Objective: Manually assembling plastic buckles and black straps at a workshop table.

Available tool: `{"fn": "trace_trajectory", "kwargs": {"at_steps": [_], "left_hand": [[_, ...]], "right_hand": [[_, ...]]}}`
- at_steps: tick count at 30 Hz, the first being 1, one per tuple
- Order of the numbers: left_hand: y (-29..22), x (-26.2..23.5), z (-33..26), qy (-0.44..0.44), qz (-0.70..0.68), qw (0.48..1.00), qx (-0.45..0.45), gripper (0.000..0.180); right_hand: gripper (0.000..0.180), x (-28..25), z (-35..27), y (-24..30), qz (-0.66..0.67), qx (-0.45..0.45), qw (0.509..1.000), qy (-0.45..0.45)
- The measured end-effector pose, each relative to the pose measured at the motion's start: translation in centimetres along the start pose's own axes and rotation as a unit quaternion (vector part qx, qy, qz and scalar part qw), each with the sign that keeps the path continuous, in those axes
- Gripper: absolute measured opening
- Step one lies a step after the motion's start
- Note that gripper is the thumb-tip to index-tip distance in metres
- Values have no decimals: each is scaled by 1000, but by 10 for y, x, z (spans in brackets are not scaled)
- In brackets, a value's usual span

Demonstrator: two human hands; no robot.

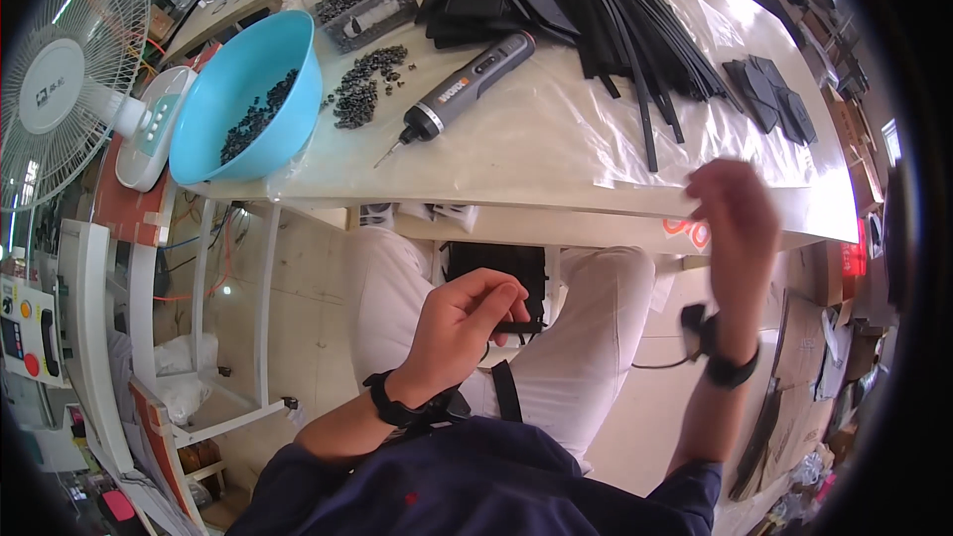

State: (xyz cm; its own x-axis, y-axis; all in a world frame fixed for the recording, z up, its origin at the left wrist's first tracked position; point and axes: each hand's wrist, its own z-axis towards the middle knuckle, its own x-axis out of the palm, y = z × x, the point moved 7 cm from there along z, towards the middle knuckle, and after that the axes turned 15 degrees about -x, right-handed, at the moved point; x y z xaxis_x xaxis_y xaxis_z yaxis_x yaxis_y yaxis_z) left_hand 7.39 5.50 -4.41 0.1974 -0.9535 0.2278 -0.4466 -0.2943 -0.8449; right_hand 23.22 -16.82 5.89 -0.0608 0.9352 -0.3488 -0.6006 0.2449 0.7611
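My left hand (467, 320) is closed over my lap, thumb pressed against the bent fingers. Out of its grip pokes the end of a thin black strip (522, 328); the rest of that piece is hidden. My right hand (733, 201) is raised at the table's front edge on the right, its fingers smeared by motion. Beyond it lie several flat black plates (769, 97) and a fanned bundle of long black strips (635, 35). A grey and black electric screwdriver (467, 85) rests on the table, its bit toward the near left.
A light blue bowl (204, 129) with small black parts stands at the table's left edge. Beside it are a loose pile of small parts (363, 87) and a clear plastic box (382, 25). Left stands a white fan (55, 89). Clear plastic sheeting (556, 129) covers part of the tabletop.
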Motion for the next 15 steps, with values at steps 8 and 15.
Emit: {"fn": "trace_trajectory", "kwargs": {"at_steps": [8, 15], "left_hand": [[27, 5, 10, -3, 7, 999, -41, 29], [28, -9, 2, -17, -25, 999, -20, 29]], "right_hand": [[40, -166, 128, -161, -353, -74, 932, 47], [55, -134, 147, -177, -399, -55, 885, 234]]}}
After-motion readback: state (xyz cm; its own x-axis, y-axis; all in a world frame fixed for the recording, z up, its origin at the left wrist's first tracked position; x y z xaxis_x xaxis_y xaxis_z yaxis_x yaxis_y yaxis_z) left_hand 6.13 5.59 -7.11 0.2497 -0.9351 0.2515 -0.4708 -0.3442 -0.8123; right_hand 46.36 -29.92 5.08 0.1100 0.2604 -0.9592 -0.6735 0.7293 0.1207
